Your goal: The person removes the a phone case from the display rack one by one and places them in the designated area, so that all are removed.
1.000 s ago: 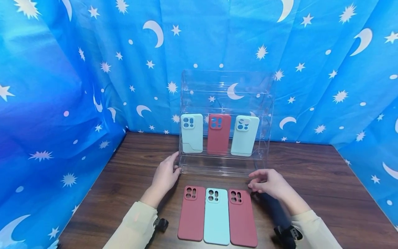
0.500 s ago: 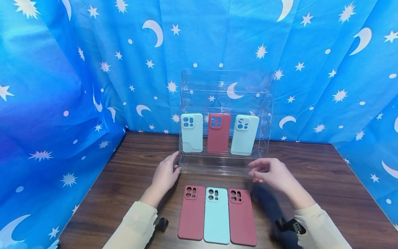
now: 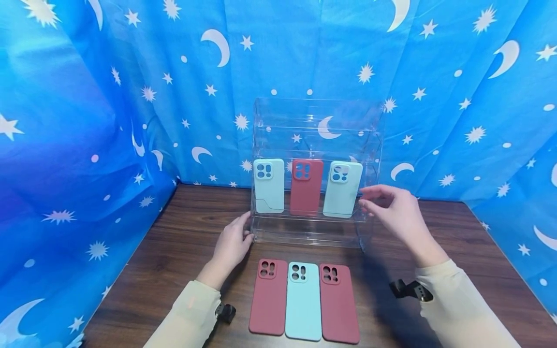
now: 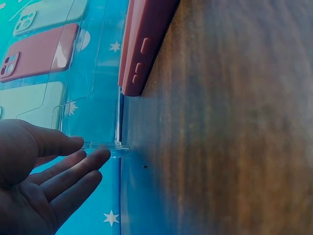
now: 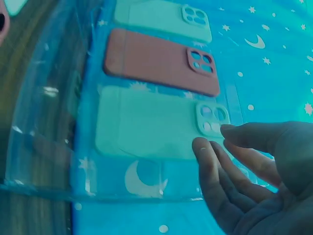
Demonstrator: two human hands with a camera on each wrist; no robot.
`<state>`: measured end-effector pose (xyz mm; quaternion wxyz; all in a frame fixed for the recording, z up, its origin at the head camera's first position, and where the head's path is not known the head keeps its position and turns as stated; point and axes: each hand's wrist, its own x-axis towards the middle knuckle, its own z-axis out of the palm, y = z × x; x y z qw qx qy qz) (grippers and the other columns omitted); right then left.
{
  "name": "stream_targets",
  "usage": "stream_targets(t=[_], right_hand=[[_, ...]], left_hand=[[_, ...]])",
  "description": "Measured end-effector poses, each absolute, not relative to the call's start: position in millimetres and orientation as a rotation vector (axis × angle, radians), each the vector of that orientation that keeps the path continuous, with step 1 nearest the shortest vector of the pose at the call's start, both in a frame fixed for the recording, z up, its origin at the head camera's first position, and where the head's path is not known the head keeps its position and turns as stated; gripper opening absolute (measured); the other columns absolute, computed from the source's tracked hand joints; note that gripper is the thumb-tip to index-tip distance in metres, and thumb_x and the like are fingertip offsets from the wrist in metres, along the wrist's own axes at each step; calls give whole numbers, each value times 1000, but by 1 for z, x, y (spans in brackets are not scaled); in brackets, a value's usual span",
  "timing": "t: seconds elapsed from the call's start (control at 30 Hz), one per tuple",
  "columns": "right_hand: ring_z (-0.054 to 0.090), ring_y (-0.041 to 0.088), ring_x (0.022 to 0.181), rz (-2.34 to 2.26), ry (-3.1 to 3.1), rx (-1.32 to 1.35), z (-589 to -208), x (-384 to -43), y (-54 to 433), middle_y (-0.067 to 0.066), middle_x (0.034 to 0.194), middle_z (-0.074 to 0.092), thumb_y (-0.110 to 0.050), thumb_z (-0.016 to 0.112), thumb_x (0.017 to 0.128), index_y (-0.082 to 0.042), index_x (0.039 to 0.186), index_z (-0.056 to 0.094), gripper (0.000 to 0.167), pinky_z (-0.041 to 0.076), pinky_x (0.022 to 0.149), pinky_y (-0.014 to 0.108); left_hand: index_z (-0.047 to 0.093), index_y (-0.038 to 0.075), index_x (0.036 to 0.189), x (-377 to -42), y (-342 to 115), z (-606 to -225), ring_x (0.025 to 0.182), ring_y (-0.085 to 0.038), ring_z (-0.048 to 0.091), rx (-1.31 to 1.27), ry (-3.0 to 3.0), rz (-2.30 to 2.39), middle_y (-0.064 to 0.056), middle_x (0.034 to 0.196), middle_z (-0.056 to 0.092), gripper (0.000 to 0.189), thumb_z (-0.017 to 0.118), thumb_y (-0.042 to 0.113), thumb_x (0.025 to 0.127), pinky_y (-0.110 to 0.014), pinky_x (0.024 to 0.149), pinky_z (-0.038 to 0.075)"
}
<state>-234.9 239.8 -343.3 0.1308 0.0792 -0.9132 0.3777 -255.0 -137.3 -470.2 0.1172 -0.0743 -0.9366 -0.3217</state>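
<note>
A transparent tiered display stand (image 3: 304, 237) holds three phone cases in a row: a mint case (image 3: 270, 193) on the left, a red case (image 3: 306, 193) in the middle and another mint case (image 3: 341, 195) on the right. My left hand (image 3: 231, 244) rests against the stand's lower left side, fingers extended; the left wrist view shows the fingertips (image 4: 103, 154) at its clear edge. My right hand (image 3: 398, 210) hovers at the stand's right side, beside the right mint case, thumb and fingers loosely bent. Nothing shows between them in the right wrist view.
On the dark wooden table (image 3: 174, 270) in front of the stand lie a red phone case (image 3: 268, 307), a mint case (image 3: 303, 309) and another red case (image 3: 341, 309), side by side. A blue star-and-moon curtain (image 3: 304, 48) surrounds the table at the back and sides.
My right hand has risen from beside the table's right red case, past the stand's lower right corner, to the right mint case's level. My left hand has stayed at the stand.
</note>
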Motion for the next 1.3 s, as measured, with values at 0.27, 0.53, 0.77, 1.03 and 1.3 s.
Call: stream_targets(t=[0.27,0.53,0.77,1.03,1.3], right_hand=[[77,30,94,1054,-2543,172,-332,-249,246,15,116,76,-28,70,99,-12,127,72,32,53,61,14],[74,30,106,965,-2397,180,-329,-269,243,12,123,74,-21,71,99,-11,123,75,27,60,84,20],[74,29,109,958,-2366,215,-326,-282,238,12,126,74,-17,71,98,-9,126,74,29,59,92,47],[74,33,106,985,-2387,247,-326,-286,236,18,120,75,-13,72,97,-7,126,74,30,59,91,48],[72,34,108,1002,-2407,228,-330,-288,231,19,117,74,-12,72,97,-6,127,73,31,59,94,51]], left_hand=[[51,10,151,-255,-137,-470,102,-22,76,-222,-2734,-955,-12,133,69,64,74,2,92,-44,95,60],[52,9,150,-256,-136,-470,101,-22,76,-235,-2726,-936,-14,133,69,64,74,2,91,-44,95,61],[53,9,149,-256,-136,-471,99,-22,76,-233,-2725,-923,-13,130,70,64,75,1,90,-45,94,61],[52,10,150,-256,-137,-473,99,-22,75,-230,-2723,-909,-12,130,70,64,75,2,91,-44,94,61],[51,11,151,-256,-137,-472,101,-22,75,-220,-2731,-921,-13,132,69,65,75,2,91,-44,94,61]])
